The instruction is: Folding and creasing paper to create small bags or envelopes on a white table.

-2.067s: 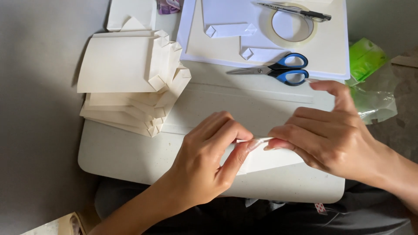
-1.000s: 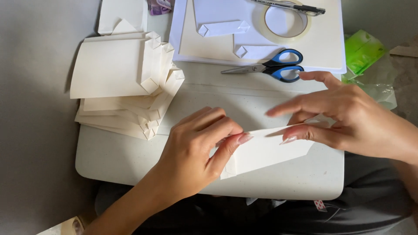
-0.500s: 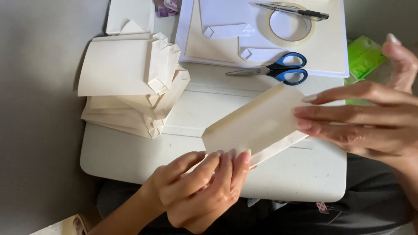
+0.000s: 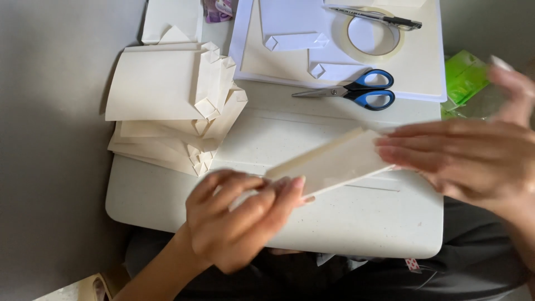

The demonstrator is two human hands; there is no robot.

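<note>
I log one folded cream paper piece (image 4: 334, 163) held in the air above the small white lap table (image 4: 356, 223), between both hands. Its long axis runs diagonally, lower end toward the near left, upper end toward the far right. The left hand (image 4: 239, 220) sits at the lower end, fingers curled over that corner and pinching it; the grasp looks firm, though the thumb is hidden behind the fingers. The right hand (image 4: 468, 159) lies at the upper end, fingers stretched flat along the face of the piece, pressing rather than clenching; it is blurred, so I cannot tell whether the thumb grips from below. Both hands touch the piece, so neither is nearer; the piece extends up and to the right from the left hand, down and to the left from the right one.

Count, as far as I can see:
- folded piece in hand: one
- stack of finished folded cream pieces (image 4: 167, 111) at the far left of the table: several layers, I cannot count them exactly
- blue-handled scissors (image 4: 356, 93): one pair, well apart from both hands
- roll of clear tape (image 4: 373, 34): one, on the white board (image 4: 429, 67)
- pen (image 4: 379, 17): one, just beyond the tape
- small white folded bits (image 4: 295, 40) on the board: two visible
- green wrapper (image 4: 465, 75): one, near the right hand
</note>
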